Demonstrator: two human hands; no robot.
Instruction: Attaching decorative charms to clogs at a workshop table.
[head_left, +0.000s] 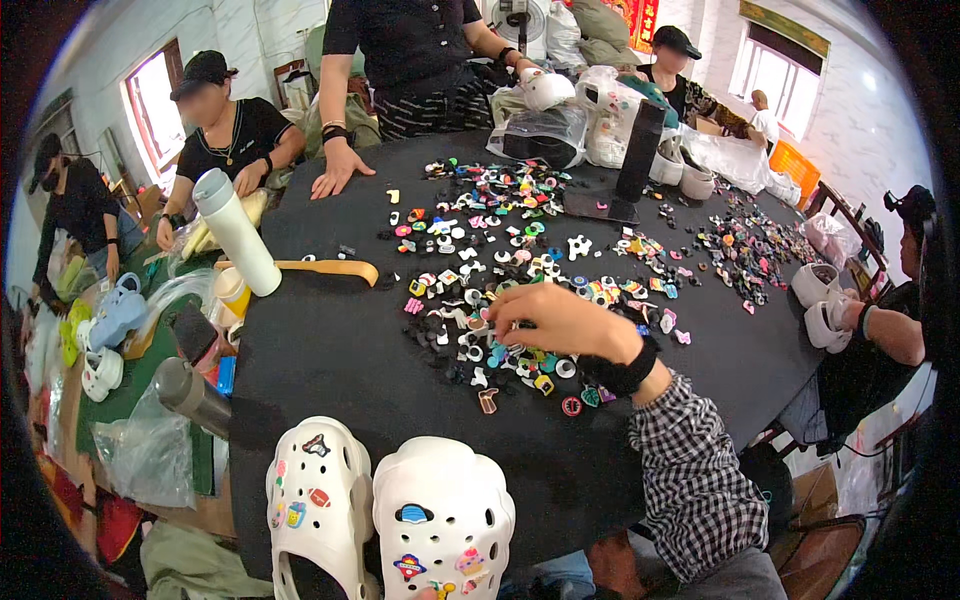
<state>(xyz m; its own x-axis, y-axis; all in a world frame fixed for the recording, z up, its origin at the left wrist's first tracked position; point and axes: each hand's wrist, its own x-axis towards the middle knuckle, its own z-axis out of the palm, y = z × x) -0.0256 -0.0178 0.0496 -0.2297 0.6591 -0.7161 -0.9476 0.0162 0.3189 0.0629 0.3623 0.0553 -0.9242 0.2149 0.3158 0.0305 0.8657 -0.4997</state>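
Two white foam clogs stand at the near edge, toes pointing away. The left clog point(345, 490) and the right clog point(440, 475) carry colourful charms, among them a football, a cupcake and a planet shape. Only a fingertip of my left hand point(426, 594) shows, against the lower part of the right clog; the rest is hidden. My right hand point(565, 320) reaches from the right over the loose shoe charms point(490, 350) heaped on the black tabletop. Its fingers are bent down and drawn together among the charms; what they pinch cannot be made out.
A pale tumbler point(237, 232), a wooden shoehorn point(330, 269), a yellow cup point(232, 291) and a dark bottle point(190, 393) line the left side. A black stand point(640, 155) rises beyond the charms. Several people work around the table; one at right holds white clogs point(822, 305).
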